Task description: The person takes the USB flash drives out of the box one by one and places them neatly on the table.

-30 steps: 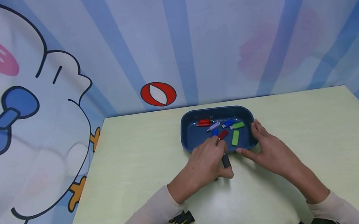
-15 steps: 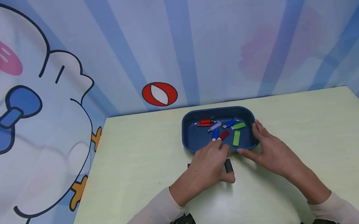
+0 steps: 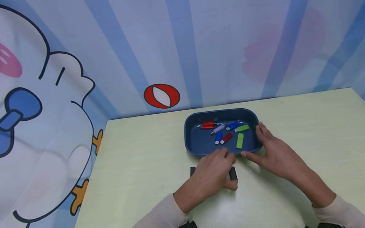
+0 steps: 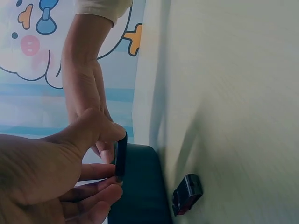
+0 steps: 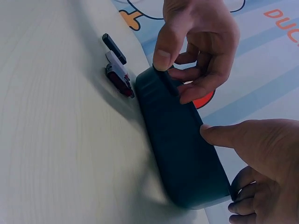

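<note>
My left hand [image 3: 210, 173] pinches a black stick [image 3: 233, 173] between thumb and fingers, just outside the near wall of the dark blue box [image 3: 201, 146]. The left wrist view shows this stick [image 4: 121, 156] upright between the thumb and fingertips. My right hand [image 3: 280, 156] holds the box's near right corner, thumb on the front rim and fingers along the right end, as in the right wrist view [image 5: 266, 158]. Inside lie red sticks [image 3: 207, 125], a lilac one [image 3: 218, 129], blue ones [image 3: 218, 138], a dark red one [image 3: 226, 138] and green ones [image 3: 239, 141].
Beside my left hand, a black piece [image 3: 192, 170] lies on the table, partly hidden. In the right wrist view, a black stick [image 5: 114, 48], a white piece [image 5: 116, 63] and a dark red one [image 5: 120, 84] lie near the box. A printed curtain hangs behind the table.
My left hand has drawn back slightly from the box toward the table's front, still pinching the black stick, uncovering the near blue and dark red sticks. My right hand has stayed put.
</note>
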`<state>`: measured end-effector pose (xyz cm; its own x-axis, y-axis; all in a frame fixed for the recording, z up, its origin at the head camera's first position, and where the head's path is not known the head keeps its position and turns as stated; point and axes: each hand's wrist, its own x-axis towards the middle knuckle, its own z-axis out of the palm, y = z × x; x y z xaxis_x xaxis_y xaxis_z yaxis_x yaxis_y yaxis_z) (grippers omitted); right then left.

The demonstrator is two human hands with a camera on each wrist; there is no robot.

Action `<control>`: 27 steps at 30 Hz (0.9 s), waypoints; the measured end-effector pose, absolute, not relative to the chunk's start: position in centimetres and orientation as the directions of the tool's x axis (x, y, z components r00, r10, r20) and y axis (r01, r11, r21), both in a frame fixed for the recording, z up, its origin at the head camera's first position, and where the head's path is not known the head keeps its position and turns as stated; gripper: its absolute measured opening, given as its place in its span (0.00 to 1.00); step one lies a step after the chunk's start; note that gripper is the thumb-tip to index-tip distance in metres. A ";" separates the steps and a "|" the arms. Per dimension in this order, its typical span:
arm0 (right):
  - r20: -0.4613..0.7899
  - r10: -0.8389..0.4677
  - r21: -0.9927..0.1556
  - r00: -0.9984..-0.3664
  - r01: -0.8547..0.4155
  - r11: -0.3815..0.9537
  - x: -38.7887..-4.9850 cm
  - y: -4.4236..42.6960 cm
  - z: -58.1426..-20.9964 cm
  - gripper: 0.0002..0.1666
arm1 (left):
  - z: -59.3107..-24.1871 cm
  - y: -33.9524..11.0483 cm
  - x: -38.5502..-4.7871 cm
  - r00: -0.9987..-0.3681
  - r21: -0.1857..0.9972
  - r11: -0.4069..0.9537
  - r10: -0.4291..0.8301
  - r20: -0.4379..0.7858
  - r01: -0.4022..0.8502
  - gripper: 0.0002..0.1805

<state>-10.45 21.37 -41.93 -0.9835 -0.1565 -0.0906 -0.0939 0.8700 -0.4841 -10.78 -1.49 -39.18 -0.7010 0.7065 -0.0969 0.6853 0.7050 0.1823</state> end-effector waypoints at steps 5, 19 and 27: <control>-0.082 -0.156 -0.481 -0.984 -0.098 0.871 -10.4 21.2 -41.8 0.67 | -39.3 -1.6 -10.7 -0.708 0.211 0.724 0.688 -0.160 0.657 0.28; -0.107 -0.147 -0.473 -0.983 -0.080 0.878 -10.7 21.7 -41.9 0.70 | -41.0 -1.4 -10.8 -0.708 0.127 0.733 0.679 -0.195 0.668 0.24; -0.110 -0.152 -0.472 -0.982 -0.083 0.878 -10.7 21.7 -42.0 0.70 | -41.6 -1.3 -10.6 -0.703 0.128 0.734 0.677 -0.217 0.667 0.23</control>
<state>-10.67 21.73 -41.97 -0.9822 -0.1522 -0.1098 -0.0833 0.8779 -0.4716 -10.63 -1.27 -41.61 -0.7029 0.6773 -0.2171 0.6672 0.7337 0.1284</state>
